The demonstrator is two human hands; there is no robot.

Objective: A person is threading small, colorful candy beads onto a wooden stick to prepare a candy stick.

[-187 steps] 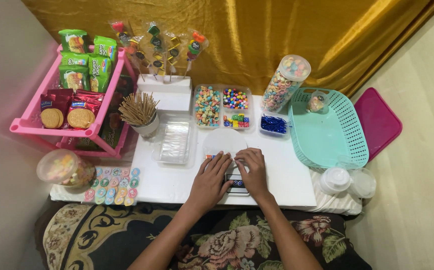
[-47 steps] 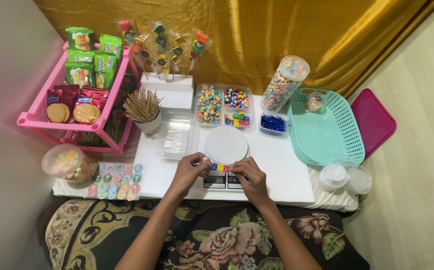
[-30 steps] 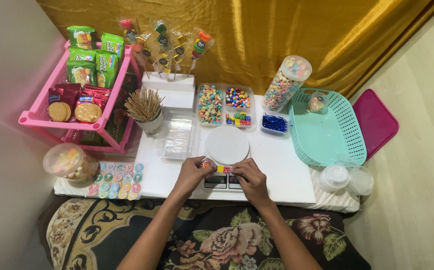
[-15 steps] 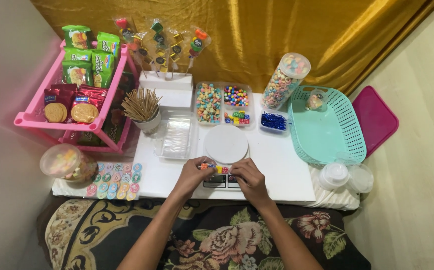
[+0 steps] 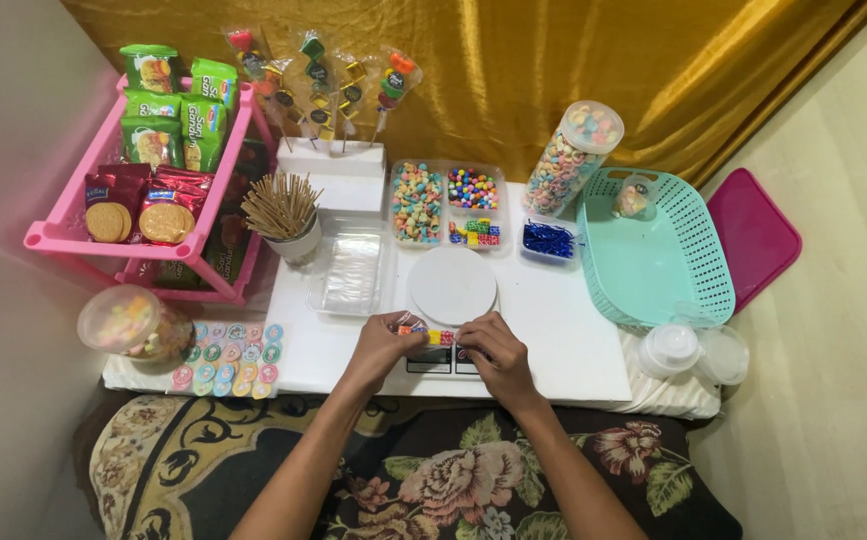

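Note:
My left hand [image 5: 384,345] and my right hand [image 5: 494,350] meet at the near edge of the white table [image 5: 554,340]. Between their fingertips they pinch a short skewer of coloured candy pieces [image 5: 432,335], held level. It hangs just above a small scale with a round white platform [image 5: 453,284]. Beyond the scale stand open trays of coloured candies [image 5: 446,204].
A cup of wooden skewers [image 5: 284,210] and a clear tray of wrappers [image 5: 352,275] stand left of the scale. Further left are a pink snack rack [image 5: 64,235], a candy tub [image 5: 126,325] and round stickers [image 5: 229,345]. A teal basket [image 5: 654,270], tall candy jar [image 5: 574,160] and lidded cups [image 5: 694,350] are right.
My hands have stayed over the front of the scale. The candy skewer between them has shifted slightly and now lies level at my fingertips.

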